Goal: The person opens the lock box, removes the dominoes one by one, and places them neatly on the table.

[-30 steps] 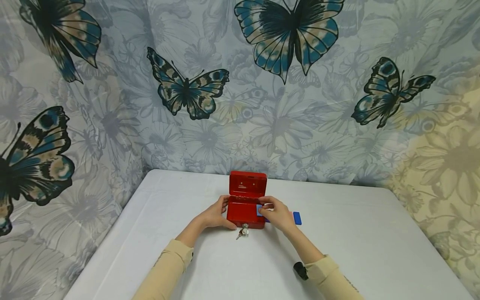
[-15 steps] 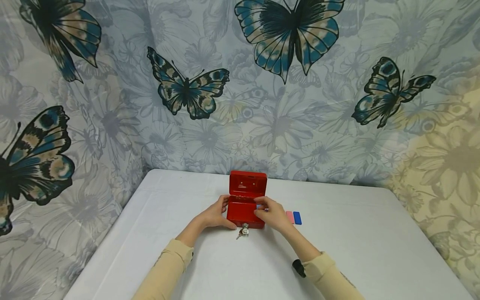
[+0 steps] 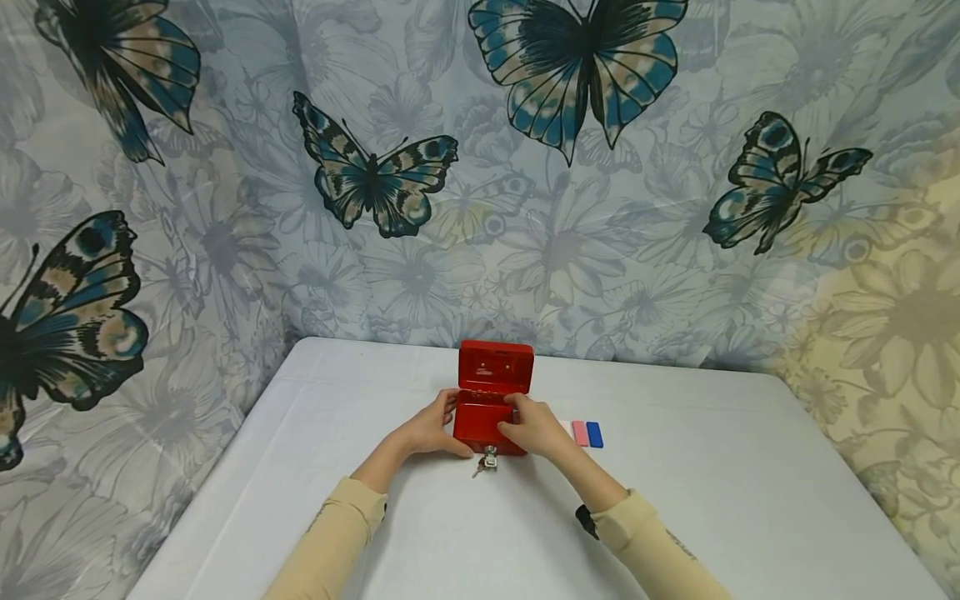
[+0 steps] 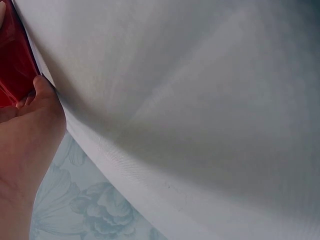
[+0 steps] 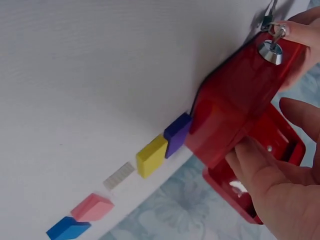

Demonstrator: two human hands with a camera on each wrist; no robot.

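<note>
A small red cash box (image 3: 477,425) stands on the table with its lid (image 3: 491,364) raised. Its front lock (image 5: 271,52) carries keys (image 3: 481,468). My left hand (image 3: 429,432) holds the box's left side, thumb at the front corner, fingers farther back. My right hand (image 3: 542,429) is over the box's right side. In the right wrist view the fingers (image 5: 260,165) reach the right wall's rim, with thumb and forefinger apart. Anything under the right fingers is hidden. Beside the box lie purple (image 5: 177,135), yellow (image 5: 151,156), pale grey (image 5: 119,176), pink (image 5: 92,207) and blue (image 5: 68,228) blocks in a row.
The white-covered table (image 3: 720,492) spreads on both sides of the box. Behind it hangs floral cloth (image 3: 562,283) with butterflies. A black strap or device (image 3: 587,522) shows at the right sleeve (image 3: 637,529).
My right hand has moved left over the box. A light blue piece seen at its fingers is now almost wholly hidden. More of the pink block shows. The left hand stays put.
</note>
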